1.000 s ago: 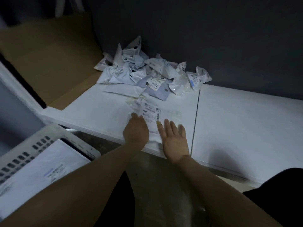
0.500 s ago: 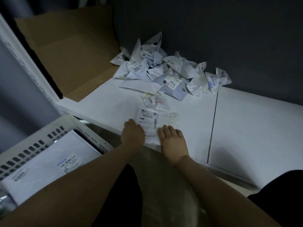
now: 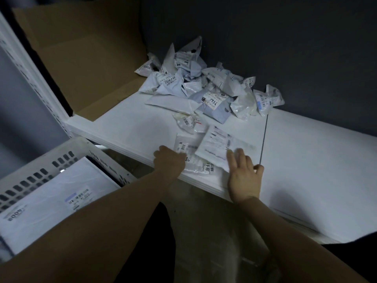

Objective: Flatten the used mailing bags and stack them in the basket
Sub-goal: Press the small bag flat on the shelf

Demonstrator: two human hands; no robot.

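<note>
Near the front edge of the white table (image 3: 310, 172) lie two flattened mailing bags. The clear one (image 3: 193, 158) is under my left hand (image 3: 169, 162), whose curled fingers grip its left edge. A white bag with a printed label (image 3: 218, 145) lies askew, partly over the clear one. My right hand (image 3: 243, 172) rests on its near right corner with fingers straight and spread. At the lower left stands the white slotted basket (image 3: 40, 170) with flat bags (image 3: 57, 199) stacked inside. A pile of crumpled bags (image 3: 204, 86) sits at the back of the table.
One small crumpled clear bag (image 3: 187, 121) lies just beyond the flat ones. An open cardboard box (image 3: 81, 58) stands left of the pile. A dark wall runs behind the table. A seam (image 3: 264, 137) splits the tabletop right of my hands.
The labelled white bag has turned and slid to the right under my right hand, uncovering the clear bag that my left hand grips. The view has shifted left toward the basket.
</note>
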